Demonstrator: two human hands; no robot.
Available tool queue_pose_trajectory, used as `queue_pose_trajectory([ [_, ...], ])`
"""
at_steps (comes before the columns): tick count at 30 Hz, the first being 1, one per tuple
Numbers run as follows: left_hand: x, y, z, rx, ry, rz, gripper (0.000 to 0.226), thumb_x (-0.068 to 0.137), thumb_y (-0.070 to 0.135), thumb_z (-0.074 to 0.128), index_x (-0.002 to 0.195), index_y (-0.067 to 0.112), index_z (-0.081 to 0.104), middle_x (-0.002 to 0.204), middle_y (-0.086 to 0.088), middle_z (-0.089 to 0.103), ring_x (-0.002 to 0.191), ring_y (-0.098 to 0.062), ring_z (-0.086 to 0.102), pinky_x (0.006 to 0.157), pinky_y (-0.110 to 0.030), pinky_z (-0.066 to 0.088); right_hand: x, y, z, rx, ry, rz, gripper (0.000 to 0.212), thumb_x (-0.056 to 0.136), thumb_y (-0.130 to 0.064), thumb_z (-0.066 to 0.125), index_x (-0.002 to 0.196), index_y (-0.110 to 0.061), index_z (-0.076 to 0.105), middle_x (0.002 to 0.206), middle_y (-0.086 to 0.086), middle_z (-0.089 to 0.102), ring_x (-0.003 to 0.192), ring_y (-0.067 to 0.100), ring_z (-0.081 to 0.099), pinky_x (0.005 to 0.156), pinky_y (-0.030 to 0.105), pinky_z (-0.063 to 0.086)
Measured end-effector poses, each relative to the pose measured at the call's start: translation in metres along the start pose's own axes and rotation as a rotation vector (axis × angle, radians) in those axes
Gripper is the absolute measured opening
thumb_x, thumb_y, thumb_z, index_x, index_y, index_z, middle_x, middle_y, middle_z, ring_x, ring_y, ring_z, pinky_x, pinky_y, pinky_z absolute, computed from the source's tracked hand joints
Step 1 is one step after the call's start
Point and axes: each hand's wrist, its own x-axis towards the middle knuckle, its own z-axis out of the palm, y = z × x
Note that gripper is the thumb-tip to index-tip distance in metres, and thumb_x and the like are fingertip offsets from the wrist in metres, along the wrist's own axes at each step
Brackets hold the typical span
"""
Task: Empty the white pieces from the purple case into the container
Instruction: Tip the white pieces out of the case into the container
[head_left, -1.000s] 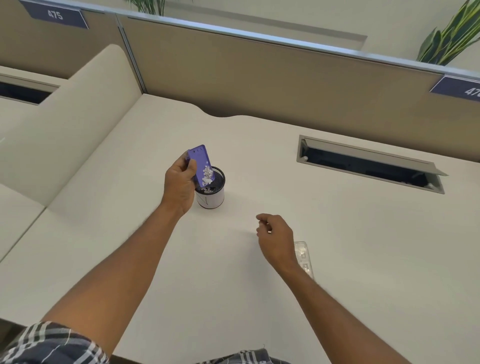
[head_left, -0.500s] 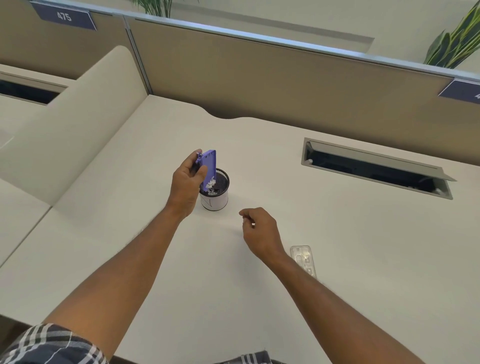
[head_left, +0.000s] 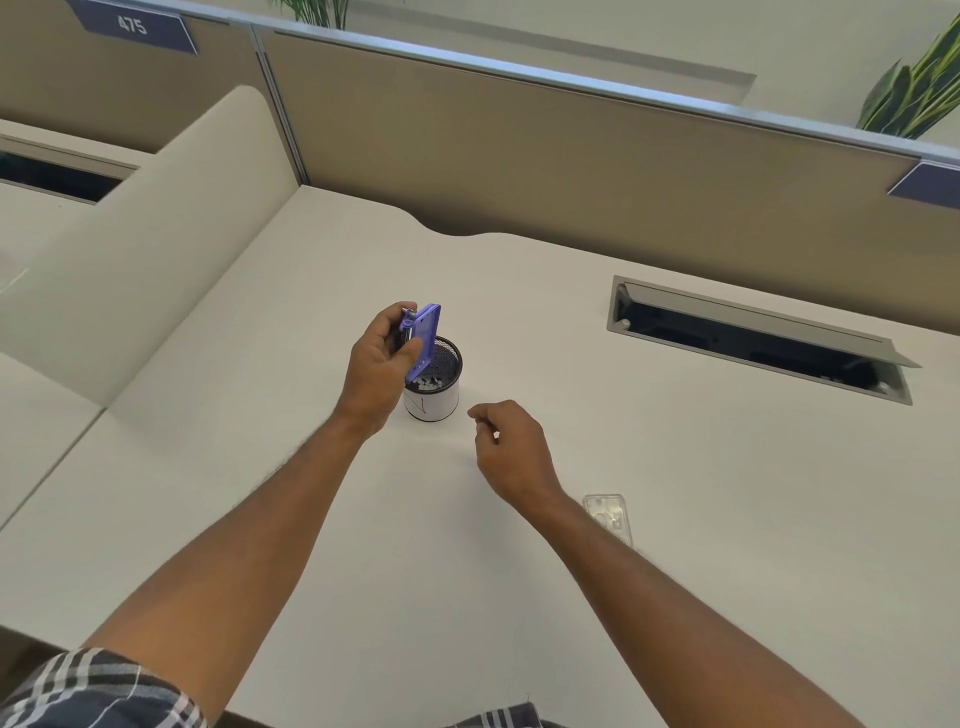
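My left hand (head_left: 376, 366) grips the purple case (head_left: 425, 340), held nearly upright with its lower end dipped into the mouth of the small round container (head_left: 435, 402). The container has a black mesh inside and a white wrap outside, and stands on the white desk. White pieces (head_left: 427, 383) lie in a heap inside it at the near side. My right hand (head_left: 511, 449) hovers just right of the container with its fingers curled; something small and pale shows between the fingertips, too small to tell what.
A clear plastic lid or tray (head_left: 609, 515) lies on the desk beside my right forearm. An open cable hatch (head_left: 748, 338) is set into the desk at the right. Tan partition panels (head_left: 571, 161) stand behind, and a cream divider (head_left: 156, 249) at the left.
The purple case has tipped from face-up slanted to nearly upright, and the white pieces have slid off it into the container. My right hand has moved left, away from the clear tray.
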Motion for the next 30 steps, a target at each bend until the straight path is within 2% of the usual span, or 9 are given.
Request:
queue_pose_trajectory([
  [7,-0.002,0.003,0.001,-0.023,0.012,0.027,0.04,0.098,-0.008,0.05,0.134,0.009,0.052,0.129,-0.004,0.06,0.112,-0.006,0.061,0.09,-0.026,0.055,0.02,-0.013,-0.002,-0.052,0.01,-0.092,0.039,0.092,-0.004,0.047,0.126,-0.015,0.064,0.112,0.002,0.057,0.1,0.014,0.055,0.086,0.024,0.045],
  [10,-0.002,0.004,0.002,-0.016,-0.006,0.03,0.04,0.098,-0.007,0.05,0.135,0.009,0.051,0.133,-0.006,0.059,0.115,-0.01,0.061,0.093,-0.028,0.056,0.034,-0.019,0.001,-0.131,0.005,-0.174,0.048,0.088,0.001,0.047,0.132,-0.016,0.058,0.125,0.007,0.05,0.115,0.021,0.046,0.092,0.029,0.045],
  [13,-0.003,0.005,0.002,-0.029,-0.004,0.021,0.04,0.098,-0.008,0.05,0.132,0.012,0.053,0.129,-0.003,0.061,0.111,-0.007,0.063,0.089,-0.025,0.055,0.046,-0.026,0.004,-0.194,-0.041,-0.157,0.051,0.087,0.0,0.047,0.133,-0.02,0.054,0.143,0.012,0.039,0.132,0.027,0.035,0.102,0.036,0.043],
  [15,-0.004,0.005,0.001,-0.039,0.004,0.014,0.039,0.098,-0.008,0.049,0.13,0.013,0.053,0.126,-0.001,0.062,0.109,-0.005,0.063,0.086,-0.022,0.054,0.051,-0.028,0.006,-0.207,-0.071,-0.146,0.053,0.084,0.001,0.047,0.132,-0.019,0.053,0.147,0.013,0.034,0.137,0.03,0.03,0.106,0.041,0.041],
  [17,-0.005,0.006,0.001,-0.043,0.002,0.024,0.04,0.098,-0.007,0.05,0.131,0.015,0.053,0.127,-0.001,0.062,0.111,-0.007,0.063,0.086,-0.022,0.054,0.054,-0.03,0.006,-0.206,-0.099,-0.135,0.055,0.082,0.002,0.046,0.132,-0.02,0.053,0.149,0.012,0.032,0.14,0.029,0.025,0.108,0.04,0.039],
  [21,-0.004,0.004,0.0,-0.06,0.013,0.012,0.04,0.099,-0.008,0.047,0.132,0.014,0.052,0.128,-0.001,0.062,0.113,-0.008,0.062,0.089,-0.025,0.054,0.056,-0.031,0.009,-0.208,-0.11,-0.133,0.058,0.082,0.003,0.045,0.134,-0.019,0.053,0.149,0.013,0.031,0.141,0.028,0.024,0.109,0.035,0.037],
  [25,-0.004,-0.003,-0.001,-0.111,0.038,-0.023,0.039,0.1,-0.004,0.047,0.136,0.012,0.052,0.13,-0.004,0.062,0.117,-0.019,0.06,0.099,-0.04,0.053,0.055,-0.033,0.009,-0.184,-0.09,-0.163,0.056,0.084,0.003,0.046,0.135,-0.018,0.055,0.146,0.015,0.035,0.139,0.031,0.027,0.11,0.039,0.037],
  [30,-0.004,-0.003,0.001,-0.18,0.093,-0.034,0.039,0.102,-0.001,0.046,0.14,0.008,0.05,0.13,-0.007,0.06,0.113,-0.022,0.06,0.094,-0.041,0.056,0.056,-0.036,0.009,-0.22,-0.075,-0.217,0.047,0.087,-0.002,0.048,0.132,-0.011,0.054,0.142,0.015,0.04,0.135,0.032,0.031,0.105,0.036,0.04],
])
